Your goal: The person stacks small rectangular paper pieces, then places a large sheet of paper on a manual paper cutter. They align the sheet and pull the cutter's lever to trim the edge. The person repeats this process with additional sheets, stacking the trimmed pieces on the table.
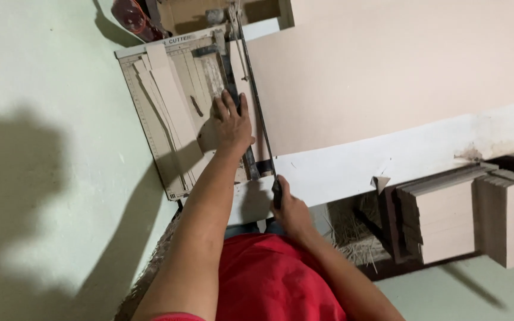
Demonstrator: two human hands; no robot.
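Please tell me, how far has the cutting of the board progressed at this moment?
Done: cut strips lie on the cutter bed, and stacks of cut pieces stand at the right. In hand: the left hand presses flat near the blade line, the right hand grips the blade handle, lowered. Left: a large pink sheet lies uncut beyond the blade.

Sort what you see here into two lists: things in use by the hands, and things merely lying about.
In use:
left hand, pressing flat on the cutter board
right hand, gripping the blade handle
large tan sheet beside the blade
cut strips on the board

Lying about:
stacked tan boards
pile of thin offcuts
red object at the top
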